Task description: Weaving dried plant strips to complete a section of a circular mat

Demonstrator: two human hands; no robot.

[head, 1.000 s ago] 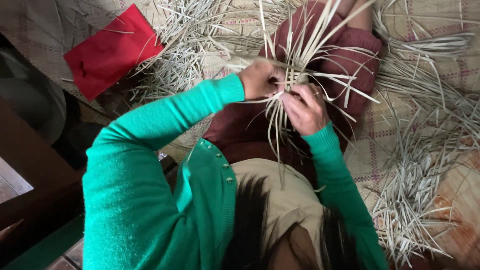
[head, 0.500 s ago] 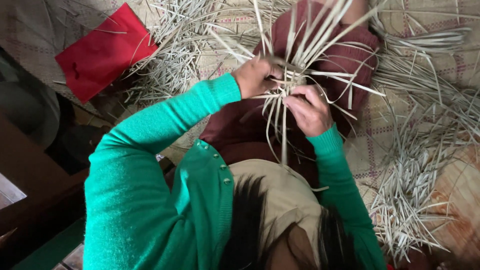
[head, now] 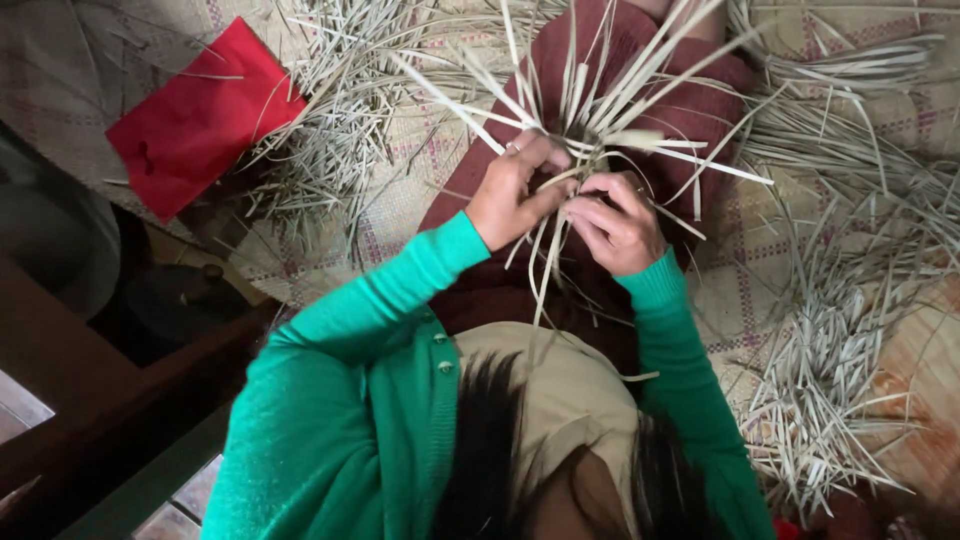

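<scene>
strips [head: 600, 120]: dry, pale, matt plant fibre. mat [head: 400, 200]: woven, coarse. sleeves [head: 400, 290]: green knit. red folder [head: 200, 120]: smooth, matt.

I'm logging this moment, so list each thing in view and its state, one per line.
Left hand: fingers closed on the strips.
Right hand: fingers curled, pinching strips.
Bundle of pale strips: held over the lap, ends fanned outward.
Loose strips: scattered in heaps on the mat.
Red cloth: lying flat, strips across one edge.
Woven mat: spread out, partly covered.
</scene>
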